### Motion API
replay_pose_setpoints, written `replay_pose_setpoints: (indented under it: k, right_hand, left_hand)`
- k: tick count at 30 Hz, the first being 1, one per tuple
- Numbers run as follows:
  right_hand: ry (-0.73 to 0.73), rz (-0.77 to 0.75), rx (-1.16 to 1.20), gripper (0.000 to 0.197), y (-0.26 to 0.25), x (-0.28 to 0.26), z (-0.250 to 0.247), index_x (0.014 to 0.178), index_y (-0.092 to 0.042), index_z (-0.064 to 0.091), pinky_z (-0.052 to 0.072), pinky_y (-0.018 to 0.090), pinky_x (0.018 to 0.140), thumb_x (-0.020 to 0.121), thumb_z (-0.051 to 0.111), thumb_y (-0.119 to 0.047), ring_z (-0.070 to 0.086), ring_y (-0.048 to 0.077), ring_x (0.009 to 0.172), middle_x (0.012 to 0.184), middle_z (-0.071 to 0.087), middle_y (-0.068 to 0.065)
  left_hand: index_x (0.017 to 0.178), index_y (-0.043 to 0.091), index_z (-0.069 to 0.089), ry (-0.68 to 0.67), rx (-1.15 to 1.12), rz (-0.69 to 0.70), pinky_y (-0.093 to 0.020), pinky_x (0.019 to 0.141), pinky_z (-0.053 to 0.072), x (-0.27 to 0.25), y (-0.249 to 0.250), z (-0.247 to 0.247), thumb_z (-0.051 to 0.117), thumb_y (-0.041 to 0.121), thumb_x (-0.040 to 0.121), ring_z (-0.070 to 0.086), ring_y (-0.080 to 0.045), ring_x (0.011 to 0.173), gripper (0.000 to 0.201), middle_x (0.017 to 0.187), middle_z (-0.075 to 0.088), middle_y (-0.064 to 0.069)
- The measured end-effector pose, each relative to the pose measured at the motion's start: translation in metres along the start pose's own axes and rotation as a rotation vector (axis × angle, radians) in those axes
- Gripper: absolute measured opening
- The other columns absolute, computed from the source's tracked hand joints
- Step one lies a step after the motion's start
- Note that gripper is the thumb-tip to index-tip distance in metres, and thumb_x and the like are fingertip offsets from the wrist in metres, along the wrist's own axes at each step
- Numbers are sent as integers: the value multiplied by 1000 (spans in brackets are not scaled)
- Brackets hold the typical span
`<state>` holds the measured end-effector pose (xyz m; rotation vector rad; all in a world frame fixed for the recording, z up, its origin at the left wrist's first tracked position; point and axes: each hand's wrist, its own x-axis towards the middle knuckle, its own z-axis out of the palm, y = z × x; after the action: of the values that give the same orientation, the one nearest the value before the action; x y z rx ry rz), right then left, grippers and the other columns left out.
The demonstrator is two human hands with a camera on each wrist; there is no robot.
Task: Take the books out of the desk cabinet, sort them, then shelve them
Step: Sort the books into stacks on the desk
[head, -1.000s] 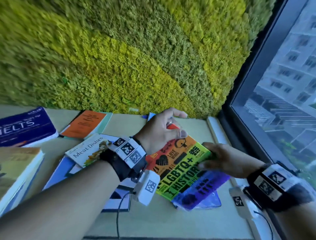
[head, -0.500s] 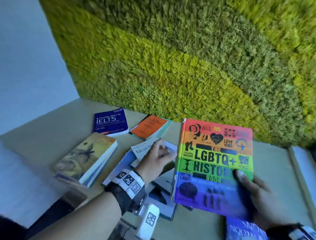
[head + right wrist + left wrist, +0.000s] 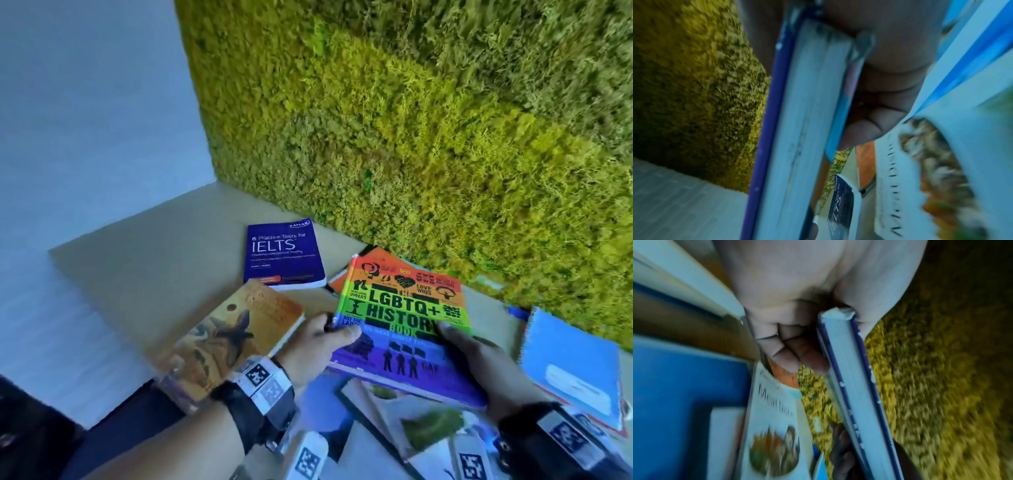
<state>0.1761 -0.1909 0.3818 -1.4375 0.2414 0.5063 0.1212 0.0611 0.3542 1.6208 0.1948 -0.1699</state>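
Note:
I hold the rainbow-covered LGBTQ+ History book [image 3: 404,308] with both hands, lifted and tilted above the desk. My left hand [image 3: 329,339] grips its lower left edge, thumb on the cover. My right hand [image 3: 469,353] grips the lower right, thumb on top and fingers underneath. The left wrist view shows the book's page edge [image 3: 851,369] pinched between thumb and fingers [image 3: 797,356]. In the right wrist view the page block [image 3: 803,129] sits in the same kind of grip. A purple IELTS book [image 3: 284,253] and a tan book with a bird [image 3: 233,335] lie to the left.
An orange book [image 3: 376,257] peeks out behind the held book. A blue spiral notebook [image 3: 572,363] lies at the right. The Meal Dishes book [image 3: 774,418] and other thin books lie under my hands. A moss wall [image 3: 411,137] backs the beige desk [image 3: 154,267], with a white wall on the left.
The rainbow book went from lying flat at the right to being lifted and carried left. My left hand left the books below and took its left edge. The head view swung left.

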Motion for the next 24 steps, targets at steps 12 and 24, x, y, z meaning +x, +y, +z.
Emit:
replay_pose_setpoints:
  k: [12,24]
  right_hand:
    - [-72,-98,-247,5,-37,215,205,87,-13,77,61,45,86,89,74,-16,74,25,73,103,77,23]
    - [-102,-156,-883,70,-4,274,233,152,-18,41,50,44,101,92,69,-39,59,30,118,134,63,8]
  left_hand:
    - [95,9,72,302,247,-110,-38,70,48,162,-6,-235,74,89,45,65,-30,77,94,86,72,-7]
    - [99,9,74,196,532,-325,-30,72,51,211,-47,-278,77,36,86,70,-24,91,30,93,74,-2]
